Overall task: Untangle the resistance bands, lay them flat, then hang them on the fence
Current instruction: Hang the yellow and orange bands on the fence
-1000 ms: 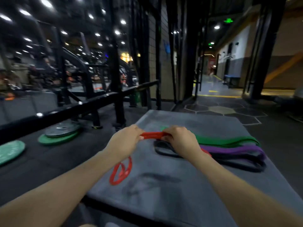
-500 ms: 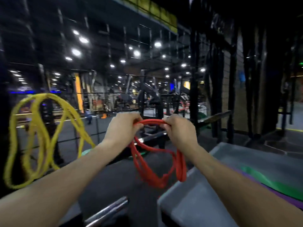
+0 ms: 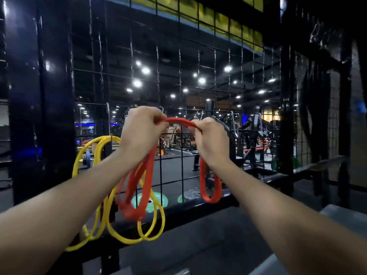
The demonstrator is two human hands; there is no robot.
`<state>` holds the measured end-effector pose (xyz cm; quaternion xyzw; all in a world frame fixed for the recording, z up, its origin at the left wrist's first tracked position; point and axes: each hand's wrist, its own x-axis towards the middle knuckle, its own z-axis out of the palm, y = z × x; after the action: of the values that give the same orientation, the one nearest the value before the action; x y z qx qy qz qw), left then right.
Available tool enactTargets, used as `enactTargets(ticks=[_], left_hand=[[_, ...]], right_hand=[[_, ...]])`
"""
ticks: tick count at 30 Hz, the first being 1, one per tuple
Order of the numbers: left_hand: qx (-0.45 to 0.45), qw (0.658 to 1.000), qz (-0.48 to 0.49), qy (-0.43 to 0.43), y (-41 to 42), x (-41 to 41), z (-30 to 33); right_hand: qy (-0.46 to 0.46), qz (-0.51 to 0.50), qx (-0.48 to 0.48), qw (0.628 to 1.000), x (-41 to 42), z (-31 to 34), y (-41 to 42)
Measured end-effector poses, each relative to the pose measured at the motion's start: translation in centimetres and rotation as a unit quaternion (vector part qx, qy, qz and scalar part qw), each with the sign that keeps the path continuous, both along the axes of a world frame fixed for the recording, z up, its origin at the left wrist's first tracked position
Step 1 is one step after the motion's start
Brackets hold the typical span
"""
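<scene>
a dim gym seen from the wearer's own eyes, both bare forearms raised toward a black wire mesh fence [image 3: 198, 62]. at far left a wide dark pillar [image 3: 39, 96] stands beside the fence. next to it, a yellow resistance band [image 3: 117, 231] hangs in several long loops from a hook on the mesh, its lower loops drooping in front of the black bottom rail [image 3: 198, 207] of the fence. the left hand [image 3: 142, 132] is held up in front of the mesh, fingers curled and pinching the top of a red resistance band [image 3: 179, 121]. below this hand the red band falls in several long, blurred loops that overlap the yellow band. a short arch of red band spans the gap between the two hands. the right hand [image 3: 210, 139] is level with the left, fingers curled round the other end of that arch, and one narrower red loop hangs beneath it, reaching down to the bottom rail. small metal hooks [image 3: 201, 112] show on the mesh just behind the hands. through the mesh lie green weight plates [image 3: 156, 199] on the floor, exercise machines and many ceiling lights. at the lower right corner, a grey padded surface [image 3: 341, 213] is partly in view.
</scene>
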<state>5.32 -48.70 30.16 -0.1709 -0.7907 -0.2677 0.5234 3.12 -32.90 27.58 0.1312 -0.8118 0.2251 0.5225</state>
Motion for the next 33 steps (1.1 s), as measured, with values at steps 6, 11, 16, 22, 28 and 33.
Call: enactTargets(ticks=[6, 11, 16, 22, 28, 33], left_hand=[[-0.008, 0.998, 0.047, -0.03, 0.4, -2.0, 1.6], [-0.045, 0.994, 0.078, -0.069, 0.3, -3.1, 0.0], [-0.038, 0.994, 0.065, -0.079, -0.7, -2.8, -2.0], [-0.012, 0.996, 0.071, -0.058, -0.9, -1.9, -2.9], [0.037, 0.997, 0.02, -0.059, -0.3, -0.9, -4.9], [0.088, 0.99, -0.035, -0.1, 0.8, -1.0, -5.1]], right_hand=[[-0.022, 0.006, -0.047, 0.999, -3.1, 1.7, -1.2], [-0.069, 0.008, -0.046, 0.997, -4.3, -0.3, -1.6], [-0.076, 0.021, -0.036, 0.996, -3.9, -2.7, -2.1], [-0.069, 0.003, -0.013, 0.998, -2.7, -3.3, -2.8], [-0.093, 0.023, 0.02, 0.995, -1.8, -3.6, -2.6], [-0.115, 0.059, 0.002, 0.992, -1.5, -3.0, -1.7]])
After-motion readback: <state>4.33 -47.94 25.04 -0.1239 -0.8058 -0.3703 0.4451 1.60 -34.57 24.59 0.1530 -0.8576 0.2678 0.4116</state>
